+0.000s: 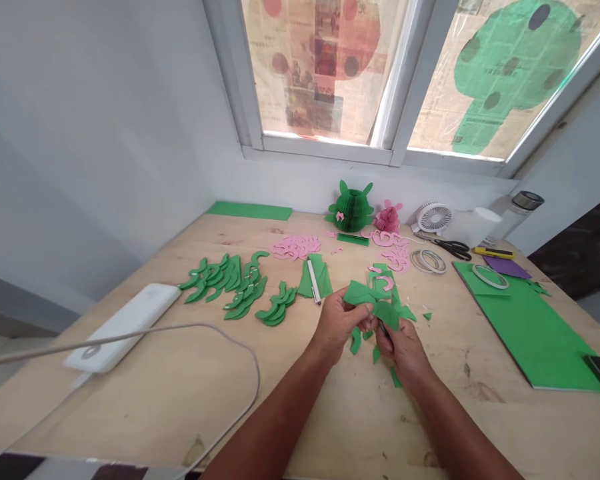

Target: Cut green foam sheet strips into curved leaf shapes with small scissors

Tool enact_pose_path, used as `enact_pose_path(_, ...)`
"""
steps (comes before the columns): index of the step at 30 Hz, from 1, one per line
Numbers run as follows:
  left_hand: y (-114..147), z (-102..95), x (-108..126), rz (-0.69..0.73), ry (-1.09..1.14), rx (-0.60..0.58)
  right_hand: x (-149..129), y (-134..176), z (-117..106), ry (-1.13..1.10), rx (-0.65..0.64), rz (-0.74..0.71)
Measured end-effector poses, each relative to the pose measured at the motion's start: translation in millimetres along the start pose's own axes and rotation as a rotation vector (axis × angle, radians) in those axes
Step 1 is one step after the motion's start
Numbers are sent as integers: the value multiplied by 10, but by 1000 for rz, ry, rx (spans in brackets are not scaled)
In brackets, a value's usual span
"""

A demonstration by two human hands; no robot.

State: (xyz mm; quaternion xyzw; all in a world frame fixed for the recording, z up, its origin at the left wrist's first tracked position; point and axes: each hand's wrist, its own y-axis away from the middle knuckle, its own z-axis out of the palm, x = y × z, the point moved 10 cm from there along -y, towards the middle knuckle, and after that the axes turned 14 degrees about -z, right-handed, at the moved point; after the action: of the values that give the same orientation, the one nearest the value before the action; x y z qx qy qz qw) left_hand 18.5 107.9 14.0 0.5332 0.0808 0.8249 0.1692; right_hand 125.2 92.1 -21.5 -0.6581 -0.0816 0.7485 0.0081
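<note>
My left hand (337, 327) pinches a folded piece of green paper (360, 293) above the table. My right hand (404, 350) is closed around black-handled scissors (384, 329), mostly hidden by my fingers and the paper. A flap of the green paper bends down over the scissors, so the blades cannot be seen. Below and around my hands lie green paper scraps (356, 340). Just beyond them are more green pieces with a pink curved cutout (386, 283) on top. A white pen (313, 281) rests on green paper (323, 277) left of my hands.
Green curved cutouts (245, 293) lie in piles at left, near a white power strip (125, 327) with a cable. Pink cutouts (295, 247), a green honeycomb paper figure (353, 210) and a small fan (434, 218) stand farther back. Green sheets (535, 333), tape rolls (430, 261) and other scissors (450, 248) are at right.
</note>
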Motion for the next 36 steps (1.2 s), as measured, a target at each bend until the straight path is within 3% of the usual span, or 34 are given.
enact_pose_path(36, -22, -23, -22, -26, -23, -13, 31, -5, -3, -14, -15, -15)
